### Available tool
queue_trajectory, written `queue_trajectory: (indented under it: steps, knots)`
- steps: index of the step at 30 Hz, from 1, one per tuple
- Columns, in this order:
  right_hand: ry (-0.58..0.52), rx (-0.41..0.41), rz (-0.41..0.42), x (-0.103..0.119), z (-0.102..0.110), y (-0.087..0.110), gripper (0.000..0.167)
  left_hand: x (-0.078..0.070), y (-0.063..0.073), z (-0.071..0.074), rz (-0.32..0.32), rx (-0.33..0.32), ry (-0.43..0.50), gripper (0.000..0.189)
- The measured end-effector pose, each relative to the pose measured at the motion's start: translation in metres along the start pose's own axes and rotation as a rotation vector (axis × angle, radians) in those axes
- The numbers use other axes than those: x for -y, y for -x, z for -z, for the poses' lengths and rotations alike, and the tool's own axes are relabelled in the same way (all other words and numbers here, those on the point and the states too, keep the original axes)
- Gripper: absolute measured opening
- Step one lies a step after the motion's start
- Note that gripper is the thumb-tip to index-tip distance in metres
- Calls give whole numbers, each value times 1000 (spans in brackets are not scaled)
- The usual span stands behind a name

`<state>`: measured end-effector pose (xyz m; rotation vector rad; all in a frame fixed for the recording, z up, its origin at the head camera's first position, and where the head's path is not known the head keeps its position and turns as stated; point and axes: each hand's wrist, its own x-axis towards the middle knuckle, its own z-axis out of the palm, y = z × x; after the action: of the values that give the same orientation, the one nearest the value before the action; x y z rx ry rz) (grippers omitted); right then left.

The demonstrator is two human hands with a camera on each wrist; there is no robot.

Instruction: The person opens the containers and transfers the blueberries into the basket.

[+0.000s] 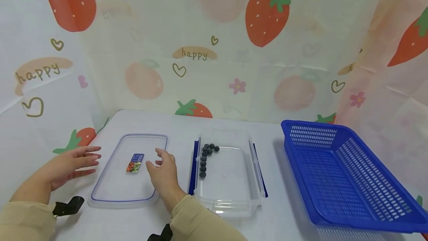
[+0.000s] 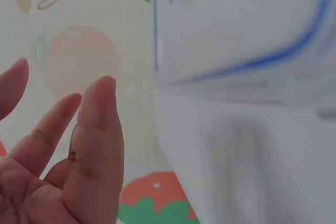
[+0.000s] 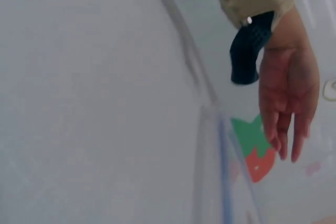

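The left hand point(image 1: 74, 164), empty with fingers extended, is left of the lid point(image 1: 128, 184), the right hand point(image 1: 166, 176), empty and loosely bent, is at the lid's right edge, and the box point(image 1: 234, 206) of dark berries point(image 1: 203, 158) stands right of the lid.

And there it is, "happy", twice on the strawberry-print cloth point(image 1: 150, 29) behind the clear lid point(image 1: 128, 187), whose label point(image 1: 135, 163) is too small to read!

Free lane between clear box point(image 1: 230, 174), blue basket point(image 1: 334, 183); right hand point(image 1: 165, 176) obstructs way above lid point(image 1: 113, 183).
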<state>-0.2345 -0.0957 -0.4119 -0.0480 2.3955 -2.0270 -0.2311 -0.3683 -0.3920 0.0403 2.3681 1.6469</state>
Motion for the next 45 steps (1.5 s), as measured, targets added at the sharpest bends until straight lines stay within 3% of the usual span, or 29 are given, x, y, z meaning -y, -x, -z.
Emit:
queue_trajectory:
  steps: [8,12,19,23,28,35,41,45]
  knots:
    - [-119,55,35,34,9,11,34,-31,-2,-12,-78,-51,-72,60]
    - [-201,94,45,58,21,19,32,-48,-3,-22,-118,-62,-56,56]
    - [-316,169,155,97,63,15,35,-77,-10,-46,-135,-47,29,53]
    - [-315,178,217,112,93,5,36,-90,-14,-58,-139,-40,29,58]
    - [-196,193,271,121,132,-13,35,-102,-19,-72,-160,-37,60,58]
    - [133,118,254,108,185,-43,26,-115,-26,-97,-190,0,66,57]
    - [377,112,236,91,214,-59,23,-120,-35,-123,-174,44,99,55]
    - [475,121,205,81,226,-63,22,-121,-41,-142,-160,74,114,53]
